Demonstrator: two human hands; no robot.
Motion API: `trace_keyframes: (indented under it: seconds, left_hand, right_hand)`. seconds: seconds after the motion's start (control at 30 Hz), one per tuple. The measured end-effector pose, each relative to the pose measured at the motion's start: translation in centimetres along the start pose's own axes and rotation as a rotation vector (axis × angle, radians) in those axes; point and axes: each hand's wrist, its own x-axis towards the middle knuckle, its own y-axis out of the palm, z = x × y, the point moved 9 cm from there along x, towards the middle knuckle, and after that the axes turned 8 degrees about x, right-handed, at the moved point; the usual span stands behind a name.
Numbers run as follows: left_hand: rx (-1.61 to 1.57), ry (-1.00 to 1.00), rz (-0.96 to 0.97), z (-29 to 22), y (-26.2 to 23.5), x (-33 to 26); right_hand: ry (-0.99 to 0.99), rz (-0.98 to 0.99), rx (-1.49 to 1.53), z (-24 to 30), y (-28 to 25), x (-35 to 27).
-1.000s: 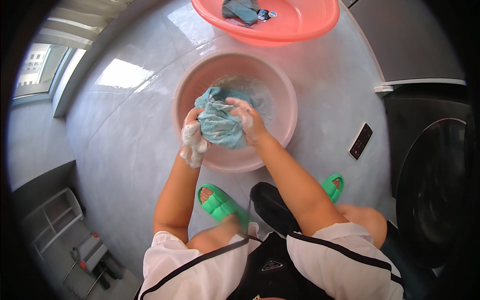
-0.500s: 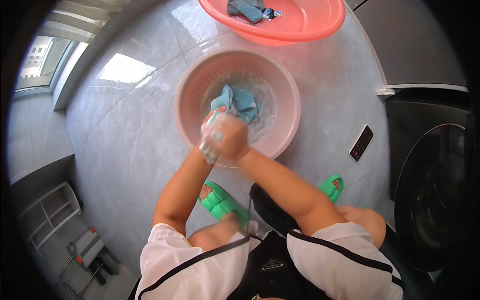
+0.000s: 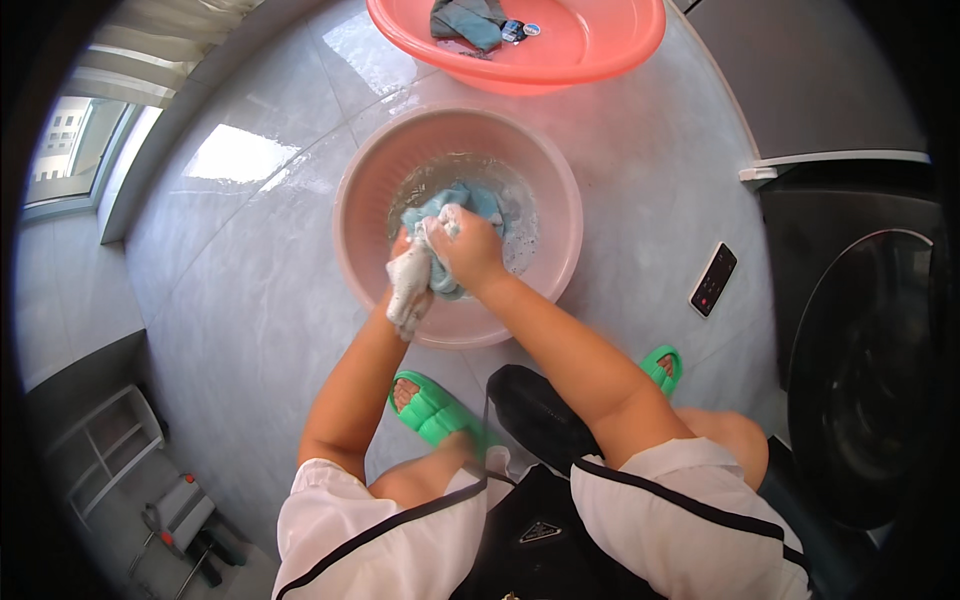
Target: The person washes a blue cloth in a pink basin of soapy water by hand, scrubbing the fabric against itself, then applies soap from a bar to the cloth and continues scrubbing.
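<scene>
- Right hand (image 3: 467, 245) clenched on soft, wet blue cloth (image 3: 481, 203), knuckles smeared with foam.
- Left hand (image 3: 408, 270) pressed to the cloth's near left side, coated in thick white lather; fingers mostly hidden, cannot tell whether closed on the fabric.
- Blue cloth bunched into irregular folds, inside the round pale-pink basin (image 3: 568, 225), between and beyond both hands.
- Cloudy, bubbly water (image 3: 524, 238) around the cloth; smooth rolled rim, finely ribbed inner wall.
- Beyond, a glossy coral basin (image 3: 600, 40) with crumpled grey-teal fabric (image 3: 470, 22) inside.
- Underneath, glossy grey marbled tiles (image 3: 250, 270).
- Near the feet, puffy, quilted-looking green slippers (image 3: 435, 408).
</scene>
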Motion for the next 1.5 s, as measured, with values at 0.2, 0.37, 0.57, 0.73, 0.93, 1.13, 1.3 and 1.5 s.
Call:
trace_keyframes:
  seconds: [0.2, 0.37, 0.57, 0.73, 0.93, 1.13, 1.3, 1.5]
  left_hand:
    - [-0.244, 0.064, 0.136, -4.8, -0.5, -0.5]
    - [-0.28, -0.085, 0.147, -3.4, -0.4, -0.3]
    - [-0.443, -0.365, 0.395, 2.2, -4.8, 4.2]
    - [0.131, 0.102, 0.061, 3.3, -2.1, 3.5]
    - [-0.474, -0.132, 0.068, 8.9, -7.4, 5.8]
    - [-0.013, -0.083, 0.002, 2.3, -0.6, 0.0]
    - [-0.234, -0.22, 0.026, 0.1, -0.1, 0.9]
    - [-0.309, 0.039, 0.101, -8.9, -1.9, -1.3]
  right_hand:
    - [0.055, 0.286, 0.489, -2.6, 1.2, 0.3]
    - [0.016, 0.248, 0.643, -0.9, 0.6, 0.0]
    - [-0.283, 0.243, 0.297, 8.8, 7.0, -6.3]
    - [-0.137, -0.044, 0.188, 2.5, 1.9, -2.8]
    - [-0.56, -0.097, 0.101, 6.9, 4.7, -3.6]
    - [-0.145, -0.036, -0.144, 2.3, 0.9, 0.1]
    - [-0.252, -0.075, -0.12, 1.2, 0.9, 1.0]
    - [0.151, 0.179, 0.63, 0.9, 1.6, 2.0]
